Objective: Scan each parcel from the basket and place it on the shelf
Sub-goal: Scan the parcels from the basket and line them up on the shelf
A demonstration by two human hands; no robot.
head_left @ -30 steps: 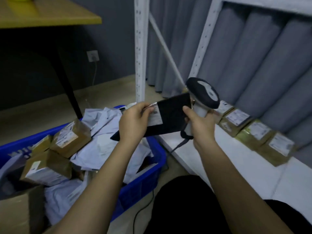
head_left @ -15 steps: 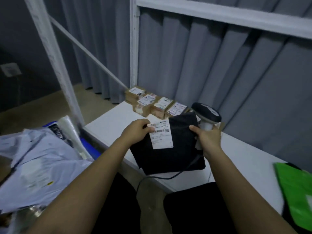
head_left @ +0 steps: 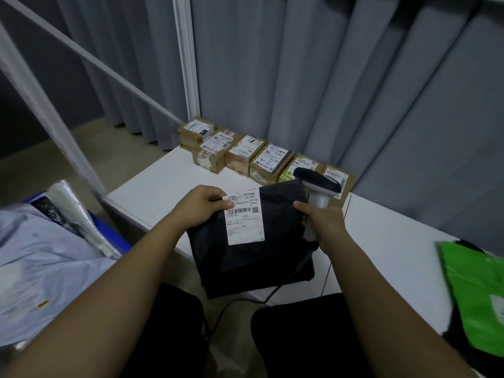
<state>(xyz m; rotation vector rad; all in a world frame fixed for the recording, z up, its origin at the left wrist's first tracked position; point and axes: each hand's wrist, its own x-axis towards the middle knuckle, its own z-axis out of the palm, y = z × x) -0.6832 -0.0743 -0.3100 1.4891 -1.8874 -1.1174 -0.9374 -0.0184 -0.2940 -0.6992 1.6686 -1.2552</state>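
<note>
I hold a black parcel bag [head_left: 261, 257] with a white barcode label [head_left: 244, 215] over the front edge of the white shelf [head_left: 163, 184]. My left hand [head_left: 203, 205] pinches its upper left corner, thumb on the label. My right hand [head_left: 323, 222] grips the handle of a grey and black barcode scanner [head_left: 317, 184] and touches the bag's right edge. The scanner's cable [head_left: 286, 282] hangs down below the bag. The blue basket [head_left: 114, 233] with pale bagged parcels [head_left: 41, 257] lies at the left.
Several small cardboard boxes [head_left: 242, 154] with labels stand in a row at the back of the shelf. A green bag [head_left: 474, 293] lies on the shelf at the right. White shelf posts [head_left: 186, 58] rise at the left and behind, grey curtains beyond.
My view has swung from the basket to the shelf. Both hands have carried the black bag and the scanner from above the basket to the shelf's front edge, label now facing up.
</note>
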